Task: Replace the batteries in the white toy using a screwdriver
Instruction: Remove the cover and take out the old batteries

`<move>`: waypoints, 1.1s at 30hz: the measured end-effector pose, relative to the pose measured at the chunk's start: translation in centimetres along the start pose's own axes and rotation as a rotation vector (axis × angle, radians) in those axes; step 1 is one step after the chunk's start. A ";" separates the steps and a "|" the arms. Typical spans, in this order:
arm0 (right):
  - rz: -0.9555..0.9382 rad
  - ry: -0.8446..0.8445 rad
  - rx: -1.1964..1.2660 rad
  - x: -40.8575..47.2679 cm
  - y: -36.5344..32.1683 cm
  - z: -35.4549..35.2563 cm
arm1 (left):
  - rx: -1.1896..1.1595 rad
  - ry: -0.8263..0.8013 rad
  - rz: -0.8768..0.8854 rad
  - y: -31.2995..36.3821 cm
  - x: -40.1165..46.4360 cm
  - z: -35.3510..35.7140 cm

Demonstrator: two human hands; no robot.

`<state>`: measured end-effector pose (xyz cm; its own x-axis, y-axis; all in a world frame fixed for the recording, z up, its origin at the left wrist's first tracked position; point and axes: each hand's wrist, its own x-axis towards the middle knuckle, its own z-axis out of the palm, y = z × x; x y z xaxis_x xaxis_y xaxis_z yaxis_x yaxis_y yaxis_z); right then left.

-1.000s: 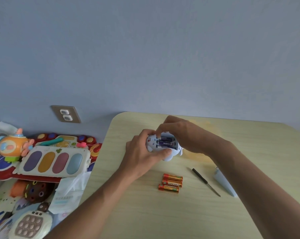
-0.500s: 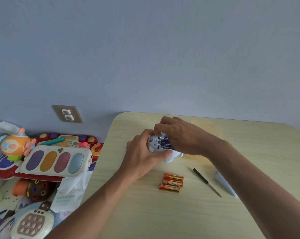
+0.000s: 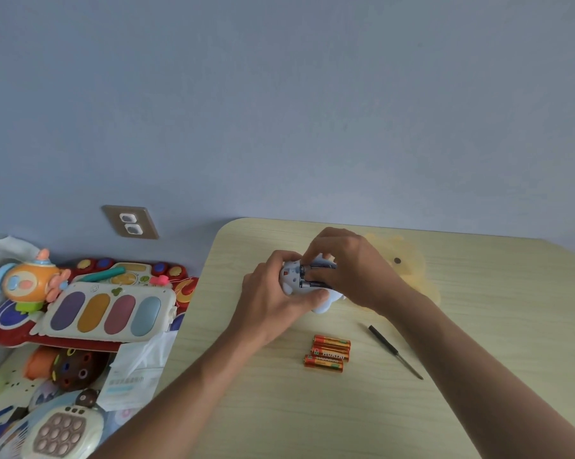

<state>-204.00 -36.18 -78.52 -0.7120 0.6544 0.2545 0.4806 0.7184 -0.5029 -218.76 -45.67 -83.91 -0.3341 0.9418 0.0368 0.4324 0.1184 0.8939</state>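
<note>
My left hand grips the small white toy from the left and below, just above the table. The toy's battery bay faces up, and dark batteries lie in it. My right hand reaches over from the right. Its fingertips pinch one of the dark batteries in the bay and hide most of that bay. Three orange batteries lie side by side on the table in front of the toy. To their right a thin black screwdriver lies at an angle, beside my right forearm.
The pale wooden table has a rounded far left corner and stands against a blue wall. A faint yellow shape with a dark dot lies behind my right hand. Left of the table sits a heap of colourful toys, and a wall socket is above them.
My right hand's fingers have closed down further over the battery bay, so less of the dark batteries shows. The left hand keeps the same hold on the toy.
</note>
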 end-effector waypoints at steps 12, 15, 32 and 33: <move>0.319 0.304 0.360 -2.3 0.7 -3.9 | -0.004 0.002 0.045 0.2 -0.1 -0.1; 0.431 0.334 0.261 -3.5 2.0 -4.7 | -0.010 0.005 0.044 0.2 0.0 -0.1; 0.524 0.085 -0.286 -5.7 2.8 -1.5 | 0.021 0.016 0.069 -0.2 -0.1 0.0; 0.512 0.072 -0.317 -5.7 2.8 -1.4 | 0.025 0.015 0.070 -0.2 0.0 0.0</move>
<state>-197.90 -37.61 -80.24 -0.3183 0.9420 0.1062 0.8901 0.3356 -0.3083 -218.82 -45.72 -84.09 -0.3151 0.9432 0.1057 0.4757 0.0606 0.8775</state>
